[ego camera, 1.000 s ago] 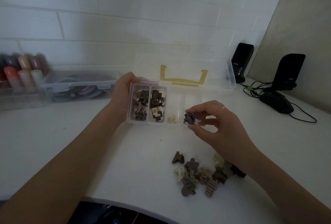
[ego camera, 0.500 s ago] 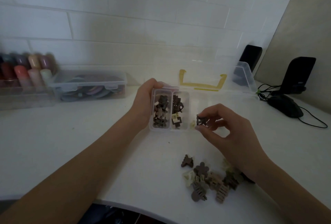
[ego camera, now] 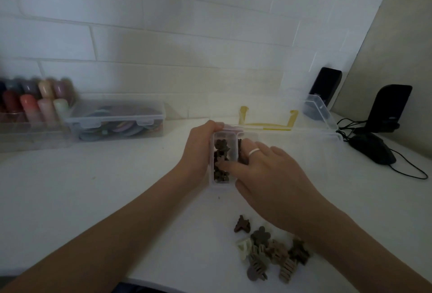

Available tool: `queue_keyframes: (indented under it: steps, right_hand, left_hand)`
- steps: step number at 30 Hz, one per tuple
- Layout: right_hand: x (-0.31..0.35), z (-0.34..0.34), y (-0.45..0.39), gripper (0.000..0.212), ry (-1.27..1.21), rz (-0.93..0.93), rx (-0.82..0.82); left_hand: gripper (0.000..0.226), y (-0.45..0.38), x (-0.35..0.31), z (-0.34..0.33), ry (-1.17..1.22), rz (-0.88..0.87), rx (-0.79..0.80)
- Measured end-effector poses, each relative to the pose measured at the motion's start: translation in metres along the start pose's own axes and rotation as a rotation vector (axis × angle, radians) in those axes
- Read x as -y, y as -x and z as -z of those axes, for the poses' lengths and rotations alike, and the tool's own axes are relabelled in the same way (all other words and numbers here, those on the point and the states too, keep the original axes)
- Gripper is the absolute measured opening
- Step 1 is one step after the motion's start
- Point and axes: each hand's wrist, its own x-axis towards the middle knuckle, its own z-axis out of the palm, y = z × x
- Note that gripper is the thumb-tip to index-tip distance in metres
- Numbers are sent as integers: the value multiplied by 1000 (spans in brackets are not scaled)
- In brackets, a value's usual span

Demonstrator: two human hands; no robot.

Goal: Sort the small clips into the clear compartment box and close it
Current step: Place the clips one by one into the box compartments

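Two bare forearms with no sleeves or wristbands showing, ending in a left hand (ego camera: 198, 150) and a right hand (ego camera: 268, 182). The right hand wears a thin, plain, pale ring (ego camera: 253, 151) on one of its fingers (ego camera: 247, 150).

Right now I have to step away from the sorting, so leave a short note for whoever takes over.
Left hand holds the left end of the clear box, steadying it. Right hand reaches into the leftmost compartment, fingers among the dark clips; whether it grips one, I cannot tell. Lid is open. Done: two compartments hold clips. Left: the pile of clips on the table, then closing the lid.
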Motion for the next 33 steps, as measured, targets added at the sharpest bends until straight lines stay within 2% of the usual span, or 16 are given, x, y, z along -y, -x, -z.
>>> queue_keyframes:
  steps: [3, 7, 11, 14, 20, 24, 29, 31, 33]
  right_hand:
    - [-7, 1, -6, 29, 21, -93, -32]
    - [-13, -2, -7, 33, -32, -92, -43]
    - [-24, 12, 0, 30, -351, -241, -85]
    - [-48, 20, 9, 25, -542, -367, -175]
    - [-62, 10, 32, 22, -785, -442, -230]
    - [-62, 8, 33, 19, -813, -417, -220]
    - [-60, 5, 34, 23, -878, -415, -243]
    - [-54, 4, 33, 21, -806, -381, -233]
    - [-44, -3, 31, 26, -647, -333, -233]
  left_hand:
    - [41, -1, -1, 1, -33, -14, 1]
    - [57, 1, -4, 1, -35, 0, 8]
    - [49, 3, -3, 3, -45, -3, 54]
    - [27, 1, -4, 7, -60, -11, 70]
    - [28, -7, -3, 17, 30, -1, 138]
    - [24, -6, -5, 17, 91, 37, 115]
    - [35, -10, -8, 24, 106, 47, 116]
    - [24, -11, -11, 27, 119, 38, 151]
    - [23, -12, -11, 29, 125, 32, 165]
